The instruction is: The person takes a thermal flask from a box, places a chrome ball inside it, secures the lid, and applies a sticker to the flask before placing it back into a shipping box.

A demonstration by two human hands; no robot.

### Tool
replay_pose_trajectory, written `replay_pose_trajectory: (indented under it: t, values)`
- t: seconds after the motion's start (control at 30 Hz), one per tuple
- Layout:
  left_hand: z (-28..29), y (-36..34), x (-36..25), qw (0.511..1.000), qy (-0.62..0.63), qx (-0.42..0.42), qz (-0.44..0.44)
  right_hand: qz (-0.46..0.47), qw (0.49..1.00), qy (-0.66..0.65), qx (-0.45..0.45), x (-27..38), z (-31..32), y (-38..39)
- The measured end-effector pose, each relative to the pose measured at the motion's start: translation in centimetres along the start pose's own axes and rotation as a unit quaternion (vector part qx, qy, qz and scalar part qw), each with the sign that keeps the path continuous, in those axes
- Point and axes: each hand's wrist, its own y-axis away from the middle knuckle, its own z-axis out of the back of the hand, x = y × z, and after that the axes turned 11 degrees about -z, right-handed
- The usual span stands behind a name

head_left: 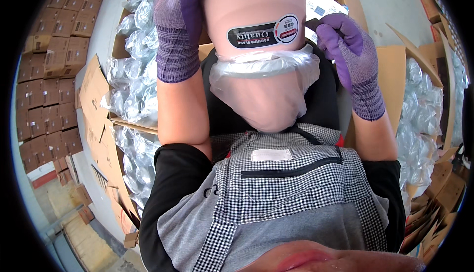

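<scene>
A pink flask (pixel 252 5) with a grey upper band and a black oval label rises from my lap, its lower part wrapped in a crumpled clear plastic bag (pixel 259 94). My left hand (pixel 175 13), in a purple glove, is against the flask's left side; its fingertips are out of sight. My right hand (pixel 345 45), also gloved, is closed with a small dark flat piece (pixel 313 24) between thumb and fingers, just right of the flask's label. A white printed paper (pixel 321 3) lies behind that piece.
Open cartons of plastic-wrapped items flank me on the left (pixel 136 79) and right (pixel 417 114). Stacked brown boxes (pixel 59 55) stand at the far left on the grey floor. An open carton (pixel 350 3) is beyond the flask, and flattened cardboard (pixel 96 114) leans at the left.
</scene>
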Motion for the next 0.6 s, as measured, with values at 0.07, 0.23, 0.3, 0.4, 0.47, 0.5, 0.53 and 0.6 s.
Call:
replay_pose_trajectory:
  t: [0.07,0.23,0.3,0.4,0.47,0.5,0.53,0.6]
  values:
    - [1.0,-1.3,1.9,0.984,-0.114,0.033,-0.136,0.029,0.999,0.021,0.011,0.3,-0.2,-0.1]
    - [0.7,-1.3,0.4,0.973,-0.161,0.088,-0.137,0.042,0.996,0.061,0.052,4.0,-1.1,0.5]
    - [0.4,-1.3,0.3,0.995,-0.074,0.060,-0.028,0.017,0.998,0.027,0.054,4.1,-0.7,0.5]
    - [1.2,-1.4,1.6,0.983,-0.097,0.069,-0.143,-0.018,0.999,-0.008,0.034,2.8,0.8,-0.1]
    - [1.0,-1.3,1.9,0.989,-0.057,0.062,-0.120,-0.050,0.997,-0.037,0.042,1.5,1.2,-0.5]
    - [1.0,-1.2,1.9,0.992,-0.040,0.059,-0.107,-0.041,0.996,-0.053,0.058,1.0,0.8,-0.7]
    - [0.7,-1.0,1.6,0.989,-0.063,0.052,-0.119,-0.030,0.998,-0.032,0.042,0.9,0.5,-0.6]
    - [-0.3,-0.2,0.5,0.983,-0.110,0.038,-0.145,-0.009,1.000,0.010,0.011,1.2,-0.4,-0.1]
